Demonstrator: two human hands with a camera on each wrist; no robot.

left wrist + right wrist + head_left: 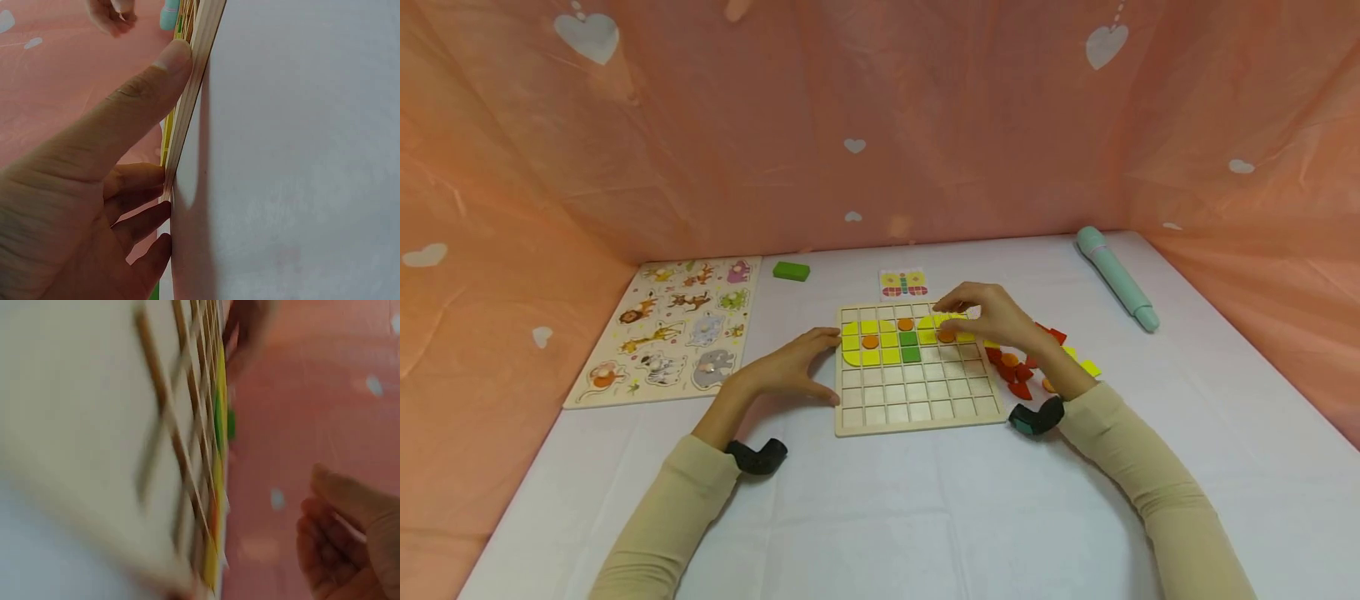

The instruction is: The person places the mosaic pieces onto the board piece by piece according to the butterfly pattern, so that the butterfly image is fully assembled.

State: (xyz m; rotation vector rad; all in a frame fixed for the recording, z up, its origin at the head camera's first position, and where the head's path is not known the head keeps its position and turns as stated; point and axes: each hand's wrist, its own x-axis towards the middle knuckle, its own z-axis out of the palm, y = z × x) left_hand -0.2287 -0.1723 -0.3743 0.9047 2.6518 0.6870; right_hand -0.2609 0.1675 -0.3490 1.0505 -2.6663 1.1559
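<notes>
The grid board (pixel 917 392) lay at the person's twelve o'clock. The left hand (pixel 792 365), spread, touched its nine o'clock edge; the right hand (pixel 992 318), loosely curled, apparently empty, hovered toward one o'clock. Light, steady bracing seemed best for keeping yellow tiles (pixel 872 357) aligned.

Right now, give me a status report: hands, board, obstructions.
Left hand touching board, left edge. Right hand, apparently empty, over the far right corner. Board partly filled: yellow pieces, orange discs, green squares. Loose red pieces beside it, seemingly not blocking.
</notes>
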